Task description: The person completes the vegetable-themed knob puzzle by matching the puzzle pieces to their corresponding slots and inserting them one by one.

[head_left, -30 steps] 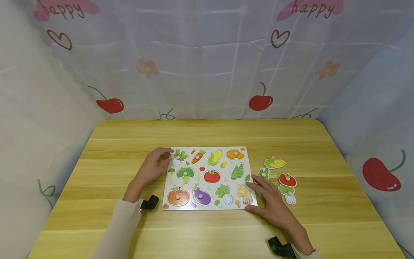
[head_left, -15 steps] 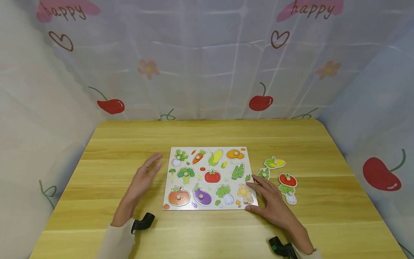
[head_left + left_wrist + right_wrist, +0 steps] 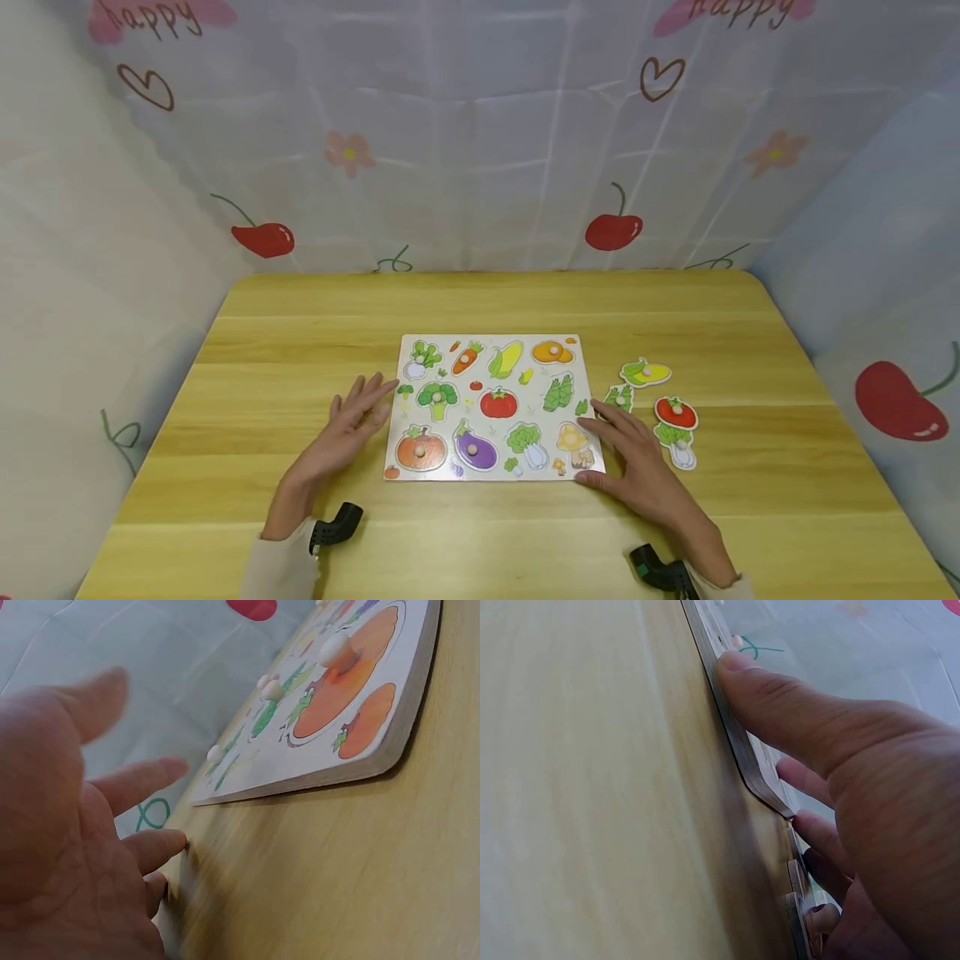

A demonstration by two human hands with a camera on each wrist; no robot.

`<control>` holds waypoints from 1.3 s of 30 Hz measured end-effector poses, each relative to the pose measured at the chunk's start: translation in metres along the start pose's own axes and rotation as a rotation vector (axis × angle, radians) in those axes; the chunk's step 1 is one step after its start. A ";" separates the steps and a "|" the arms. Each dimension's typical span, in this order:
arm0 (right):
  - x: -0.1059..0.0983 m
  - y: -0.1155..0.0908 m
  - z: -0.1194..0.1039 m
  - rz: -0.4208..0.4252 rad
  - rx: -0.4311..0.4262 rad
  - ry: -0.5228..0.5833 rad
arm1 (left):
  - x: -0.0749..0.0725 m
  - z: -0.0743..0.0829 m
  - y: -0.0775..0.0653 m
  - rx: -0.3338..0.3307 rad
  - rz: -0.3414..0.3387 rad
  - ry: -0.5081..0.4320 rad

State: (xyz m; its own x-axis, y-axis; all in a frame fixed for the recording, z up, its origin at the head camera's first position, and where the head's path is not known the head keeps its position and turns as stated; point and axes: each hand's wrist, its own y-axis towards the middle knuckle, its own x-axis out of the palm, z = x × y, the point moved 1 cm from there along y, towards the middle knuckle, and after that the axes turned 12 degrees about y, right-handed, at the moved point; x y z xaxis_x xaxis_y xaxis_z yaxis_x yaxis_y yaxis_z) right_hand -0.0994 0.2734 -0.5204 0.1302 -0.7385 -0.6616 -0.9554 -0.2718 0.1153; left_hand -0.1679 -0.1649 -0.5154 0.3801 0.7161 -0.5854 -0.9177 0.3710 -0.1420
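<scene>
My spread left hand (image 3: pixel 337 442) and wide right hand (image 3: pixel 641 471) framed the board (image 3: pixel 483 422), nine and four o'clock; six fitted pieces (image 3: pixel 431 452) showed, four loose pieces (image 3: pixel 657 373) remained

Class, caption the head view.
Left hand and right hand flank a white rectangular vegetable puzzle board on a yellow wood-grain table.

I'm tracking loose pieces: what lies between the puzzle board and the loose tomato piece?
In the head view, a green knobbed piece lies there, partly covered by the right hand, then bare table before the tomato piece.
</scene>
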 end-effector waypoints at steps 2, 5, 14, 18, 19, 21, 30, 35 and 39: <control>0.000 0.001 0.000 0.002 0.000 0.003 | 0.003 -0.001 0.001 0.018 0.015 0.042; -0.001 0.001 0.001 0.004 0.001 0.003 | 0.007 -0.001 0.001 0.048 0.052 0.107; 0.000 0.001 0.000 0.004 0.000 0.008 | 0.009 0.005 -0.001 0.055 0.082 0.192; -0.001 0.001 0.000 -0.001 0.026 0.039 | 0.008 0.006 -0.001 0.053 0.076 0.189; -0.002 0.001 -0.001 -0.001 0.036 0.058 | 0.008 0.006 -0.001 0.052 0.074 0.188; -0.004 0.001 -0.002 -0.001 0.057 0.105 | 0.007 0.006 -0.001 0.053 0.071 0.186; -0.011 -0.001 -0.003 0.013 0.116 0.223 | 0.004 0.004 0.000 0.051 0.080 0.144; -0.013 -0.002 -0.003 0.054 0.053 0.261 | 0.005 0.002 0.000 0.045 0.080 0.144; -0.014 -0.001 -0.006 0.078 0.002 0.307 | 0.006 0.002 0.000 0.040 0.083 0.138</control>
State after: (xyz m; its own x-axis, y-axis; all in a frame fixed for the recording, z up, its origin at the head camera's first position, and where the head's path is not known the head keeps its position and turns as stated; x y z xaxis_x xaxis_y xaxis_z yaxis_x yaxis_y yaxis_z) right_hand -0.0986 0.2807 -0.5072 0.1301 -0.9088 -0.3963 -0.9661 -0.2061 0.1554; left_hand -0.1655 -0.1598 -0.5173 0.2811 0.6581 -0.6985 -0.9389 0.3392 -0.0582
